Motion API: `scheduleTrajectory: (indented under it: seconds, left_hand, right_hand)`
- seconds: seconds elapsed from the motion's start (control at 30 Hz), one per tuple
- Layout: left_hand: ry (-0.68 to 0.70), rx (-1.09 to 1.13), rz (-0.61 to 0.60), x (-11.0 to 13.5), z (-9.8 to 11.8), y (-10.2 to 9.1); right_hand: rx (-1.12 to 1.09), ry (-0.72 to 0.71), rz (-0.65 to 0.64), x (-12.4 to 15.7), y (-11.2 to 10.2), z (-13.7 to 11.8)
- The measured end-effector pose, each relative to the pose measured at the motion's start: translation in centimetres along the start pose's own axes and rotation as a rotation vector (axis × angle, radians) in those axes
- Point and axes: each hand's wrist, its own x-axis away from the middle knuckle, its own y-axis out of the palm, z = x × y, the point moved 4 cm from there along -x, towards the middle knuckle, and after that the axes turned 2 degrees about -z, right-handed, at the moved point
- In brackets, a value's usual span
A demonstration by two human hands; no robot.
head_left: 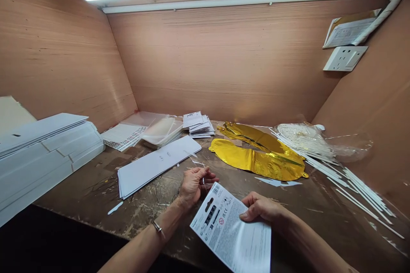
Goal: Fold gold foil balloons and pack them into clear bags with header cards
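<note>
My right hand (261, 208) grips a white printed package (233, 232) by its edge, thumb on top. The package has a hang hole, a barcode and small print, and its glossy surface looks like a clear sleeve. Close to its top corner, my left hand (193, 185) is closed, thumb against fingers, on a thin clear plastic strip (203, 181). Beyond the hands lie gold foil balloons (256, 160), flat on the table. A stack of long white cards (156, 164) rests to the left of them.
White folded cardboard (48, 149) is piled at the left. Clear plastic sleeves (166, 130) and a pile of small printed cards (198, 124) stand near the back wall. White sticks (361, 192) are scattered at the right, beside a clear bag of them (303, 136).
</note>
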Motion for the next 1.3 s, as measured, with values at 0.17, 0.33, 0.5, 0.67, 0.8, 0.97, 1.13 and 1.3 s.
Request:
scheduleTrajectory:
  seconds: [0.17, 0.33, 0.5, 0.67, 0.8, 0.97, 1.13, 1.3]
  left_hand:
    - [-0.034, -0.02, -0.005, 1.5, 0.7, 0.6]
    - [-0.006, -0.081, 0.027, 3.1, 2.0, -0.1]
    - [0.043, -0.084, 0.054, 3.9, 2.5, -1.5]
    - [0.022, -0.031, 0.168, 2.8, 1.7, -2.2]
    - [-0.01, 0.003, 0.208, 1.8, 0.7, -2.0]
    - [-0.027, -0.002, 0.128, 2.4, 0.7, -1.3]
    - [-0.023, 0.01, 0.077, 3.9, 1.7, -0.9]
    - [-0.022, -0.006, 0.085, 5.0, 2.5, -1.2]
  right_hand:
    - [0.013, 0.009, -0.023, -0.5, -0.4, -0.2]
    - [0.002, -0.057, 0.121, -0.4, -2.5, -0.5]
    - [-0.07, -0.148, 0.246, 1.0, -4.1, -1.2]
    - [-0.042, -0.079, 0.07, 1.7, -2.4, -0.6]
    - [-0.001, 0.012, -0.009, 0.7, -0.2, 0.7]
    - [0.032, 0.1, -0.073, -0.5, 1.7, 0.8]
    - [0.043, 0.099, -0.039, -1.2, 1.3, -0.2]
    - [0.028, 0.023, 0.006, -1.3, -0.8, -0.8]
